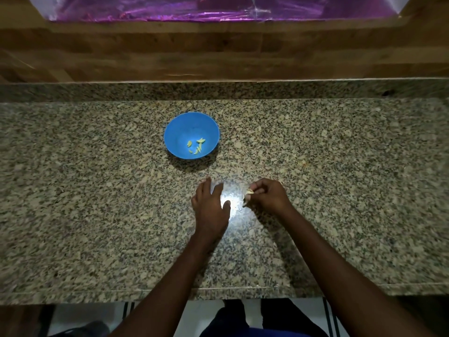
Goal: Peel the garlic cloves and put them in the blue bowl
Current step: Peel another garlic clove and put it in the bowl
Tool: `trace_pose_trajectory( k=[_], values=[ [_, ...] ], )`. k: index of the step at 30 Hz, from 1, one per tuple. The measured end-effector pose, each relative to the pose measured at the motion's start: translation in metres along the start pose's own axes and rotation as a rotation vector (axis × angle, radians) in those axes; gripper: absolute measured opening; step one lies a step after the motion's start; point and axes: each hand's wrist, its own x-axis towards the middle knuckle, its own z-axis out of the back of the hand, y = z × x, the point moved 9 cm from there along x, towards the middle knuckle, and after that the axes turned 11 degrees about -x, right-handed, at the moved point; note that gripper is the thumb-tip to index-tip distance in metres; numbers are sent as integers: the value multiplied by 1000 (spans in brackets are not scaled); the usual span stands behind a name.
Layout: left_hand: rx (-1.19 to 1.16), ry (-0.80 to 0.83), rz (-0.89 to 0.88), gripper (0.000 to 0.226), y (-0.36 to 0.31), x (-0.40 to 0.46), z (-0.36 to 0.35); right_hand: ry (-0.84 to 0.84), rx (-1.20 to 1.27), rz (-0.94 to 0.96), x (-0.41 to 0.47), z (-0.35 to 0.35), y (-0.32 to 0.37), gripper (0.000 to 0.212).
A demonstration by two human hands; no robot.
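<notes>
Speckled granite, polished enough to throw back a bright glare between the two hands, formed the desk [97, 215], with a band of wood-grain panelling behind it and a crinkled purple foil sheet [218, 8] cut off by the top edge. Below the desk's near edge, dark shapes on a pale floor were too dim to make out. The blue bowl [177, 127], round and smooth like plastic, stood toward the back of the desk, beyond the left hand and well apart from both hands. Several small, pale yellow-green peeled cloves [196, 147] lay scattered in its bottom, slender and pointed, their long axes running various ways. The left hand [210, 206] lay flat with fingers spread and straight, pointing toward the bowl, holding nothing. The right hand [266, 195] was curled, its fingertips pinching a garlic clove [249, 191] that was pale, papery-looking and mostly hidden by the fingers, so which way it pointed could not be told. A dark speck just below that clove was too small to identify.
</notes>
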Motion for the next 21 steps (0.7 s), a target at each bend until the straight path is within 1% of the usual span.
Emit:
trace_pose_trajectory(
  k=[1,2,3,4,5,6,8,10,13,18,21],
  values=[
    [-174,-35,-34,40,-7,0,3,48,95,-18,-5,1,0,23],
    [-392,-22,-13,30,-15,-3,1,79,153,-33,-9,3,-1,23],
    [-608,32,58,23,-23,-8,-5,90,182,-41,-11,7,-4,24],
    [-770,101,143,20,-31,-14,-15,82,193,-42,-13,12,-8,23],
    [-880,136,195,18,-39,-18,-22,69,200,-41,-14,18,-12,21],
    [-914,134,211,17,-45,-22,-26,61,211,-39,-15,21,-16,17],
    [-908,102,218,18,-53,-23,-30,68,253,-44,-17,26,-24,10],
    [-912,86,284,17,-51,-20,-39,86,312,-69,-19,30,-30,7],
    [-999,113,387,15,-56,-20,-53,104,374,-119,-19,37,-40,7],
    [-1055,132,414,23,-63,-19,-61,130,381,-167,-16,48,-48,8],
    [-1064,139,413,22,-64,-18,-63,138,398,-179,-14,53,-51,7]
  ],
)
